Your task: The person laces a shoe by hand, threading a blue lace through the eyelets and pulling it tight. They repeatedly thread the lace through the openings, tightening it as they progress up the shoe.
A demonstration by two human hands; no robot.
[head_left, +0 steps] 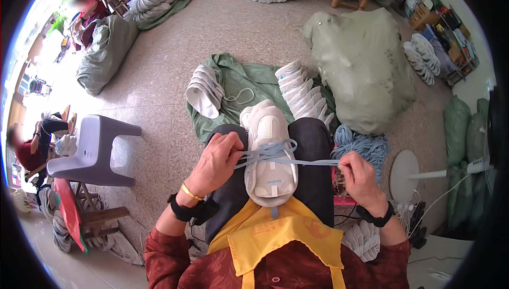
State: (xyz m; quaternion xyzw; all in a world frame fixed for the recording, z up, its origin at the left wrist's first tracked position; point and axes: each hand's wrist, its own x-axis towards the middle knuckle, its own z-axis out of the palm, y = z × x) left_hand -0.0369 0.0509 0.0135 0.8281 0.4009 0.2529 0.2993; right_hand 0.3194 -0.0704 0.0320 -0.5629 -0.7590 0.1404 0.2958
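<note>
A white shoe upper [271,178] rests between my thighs, its wider end toward me. Light blue shoelaces [271,151] run across it in a loose crossing with a small loop at the right. My left hand [225,154] pinches the laces close to the upper's left side. Out to the right, my right hand [360,171] grips the other ends between thumb and fingers, and the stretch between the hands is taut. Beyond my knees, one stack of white uppers [205,90] lies at left and another stack [302,95] at right, both on a green cloth [246,77].
A bundle of blue laces [361,146] sits by my right knee. Behind it bulges a large green sack [360,71]. A grey plastic chair [95,151] stands left, a white fan-like disc [404,175] right. Two people sit at the far left among sacks.
</note>
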